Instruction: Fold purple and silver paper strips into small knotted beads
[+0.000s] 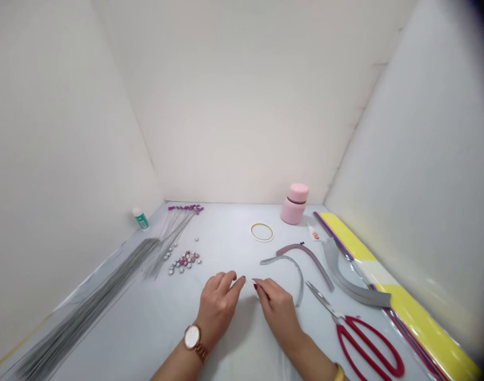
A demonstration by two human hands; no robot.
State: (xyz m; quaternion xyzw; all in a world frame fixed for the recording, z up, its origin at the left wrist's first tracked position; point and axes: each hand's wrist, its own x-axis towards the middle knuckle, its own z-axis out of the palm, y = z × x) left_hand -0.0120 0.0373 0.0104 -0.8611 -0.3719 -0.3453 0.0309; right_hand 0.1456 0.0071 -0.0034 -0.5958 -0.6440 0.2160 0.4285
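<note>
Head view: centrally on the desk (226, 227), my right hand (276, 306) pinches a pale strip (248, 281); whether the left hand (221, 300), beside it, grips too, I cannot tell. Scissors (338, 316) lie right, handles near, presumably for easy reach.

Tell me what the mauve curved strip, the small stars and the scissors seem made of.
Mauve curved strip: probably paper, dull, flexibly curved. Small stars: likely folded paper, puffy and pointed, some silvery. Scissors: metal blades, grey with a sheen; smooth, evenly red handles, probably plastic.
</note>
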